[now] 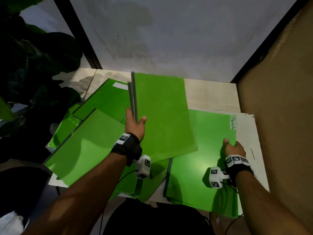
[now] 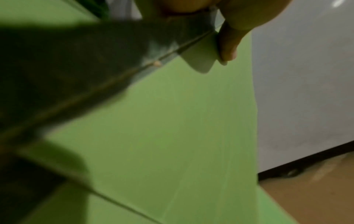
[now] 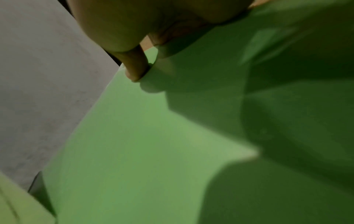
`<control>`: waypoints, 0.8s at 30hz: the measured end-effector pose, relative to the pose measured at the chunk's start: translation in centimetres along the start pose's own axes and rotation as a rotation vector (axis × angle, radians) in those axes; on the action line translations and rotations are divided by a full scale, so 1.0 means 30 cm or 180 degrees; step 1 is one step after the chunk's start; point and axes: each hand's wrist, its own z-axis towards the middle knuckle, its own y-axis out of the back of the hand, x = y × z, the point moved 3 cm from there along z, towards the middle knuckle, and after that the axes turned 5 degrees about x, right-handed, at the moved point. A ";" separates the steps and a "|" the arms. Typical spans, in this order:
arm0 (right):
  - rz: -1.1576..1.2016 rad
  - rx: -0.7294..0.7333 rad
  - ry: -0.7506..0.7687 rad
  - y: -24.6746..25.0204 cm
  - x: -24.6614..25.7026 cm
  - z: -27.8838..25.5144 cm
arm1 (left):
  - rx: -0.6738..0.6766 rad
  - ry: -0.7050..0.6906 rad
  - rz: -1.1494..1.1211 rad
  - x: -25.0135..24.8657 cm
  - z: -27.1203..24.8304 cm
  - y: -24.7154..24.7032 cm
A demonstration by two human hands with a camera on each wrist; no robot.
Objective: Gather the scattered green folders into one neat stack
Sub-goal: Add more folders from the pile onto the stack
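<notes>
— Where do we have the folders?
— Our left hand grips the lifted folder by its spine; our right hand pinches the edge of the "Permits" folder flat beneath it.
— Around them?
— More folders lie overlapped left of the left hand; a plant beyond them.

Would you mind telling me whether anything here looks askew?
Yes: the folders on the table lie fanned at different angles, some overhanging the near edge. The left hand holds one folder tilted above the rest.

Glossy green folder, matt wall
</notes>
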 end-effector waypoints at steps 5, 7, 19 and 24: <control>0.0105 -0.0008 -0.0025 0.016 -0.037 -0.006 | -0.0332 -0.0896 -0.0423 -0.274 0.033 0.091; 0.0117 0.0004 -0.0036 0.019 -0.054 -0.006 | -0.0373 -0.1115 -0.0622 -0.341 0.045 0.126; 0.0347 0.0434 0.0369 0.012 0.028 0.016 | 0.0410 -0.0297 -0.0315 -0.037 -0.028 -0.071; 0.0176 0.0565 0.0641 0.012 0.106 0.010 | 0.0389 0.0048 -0.0359 0.070 -0.036 -0.081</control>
